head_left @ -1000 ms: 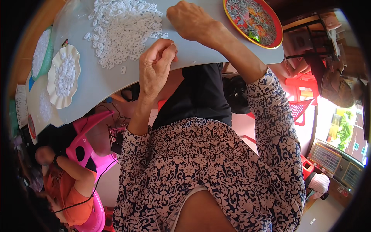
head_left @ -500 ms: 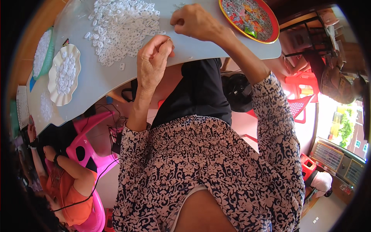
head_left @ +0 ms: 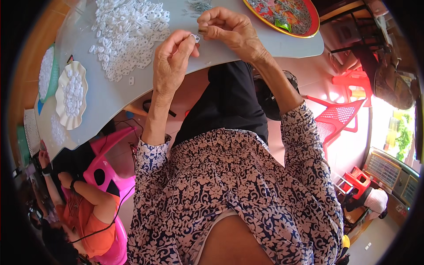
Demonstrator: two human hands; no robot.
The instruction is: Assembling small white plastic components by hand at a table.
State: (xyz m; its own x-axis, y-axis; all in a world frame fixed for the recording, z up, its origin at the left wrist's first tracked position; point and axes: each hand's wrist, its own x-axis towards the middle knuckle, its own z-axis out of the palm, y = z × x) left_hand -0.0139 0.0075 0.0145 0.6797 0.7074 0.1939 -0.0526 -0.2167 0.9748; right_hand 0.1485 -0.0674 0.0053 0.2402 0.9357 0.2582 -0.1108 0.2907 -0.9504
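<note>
Over the table's near edge, my left hand (head_left: pixel 170 64) is closed, with a small white plastic piece (head_left: pixel 195 38) between thumb and forefinger. Just to its right, my right hand (head_left: pixel 234 35) has thumb and forefinger pinched together; whatever they hold is too small to make out. The hands are close but apart. A heap of similar white plastic pieces (head_left: pixel 128 37) lies left of my left hand. Beyond my right hand is a small cluster of thin grey pieces (head_left: pixel 200 5), seemingly metal.
A red tray with a gold rim (head_left: pixel 316 27) holds many grey pieces at the far right. A scalloped white dish (head_left: pixel 63 115) and a green basket (head_left: pixel 53 78) hold white pieces at left. A person in orange (head_left: pixel 99 234) sits on a pink chair (head_left: pixel 101 172); a red chair (head_left: pixel 338 117) stands right.
My right hand has come away from the grey pieces toward my left hand, uncovering more of them. The white piece in my left fingers now shows. The view has shifted slightly.
</note>
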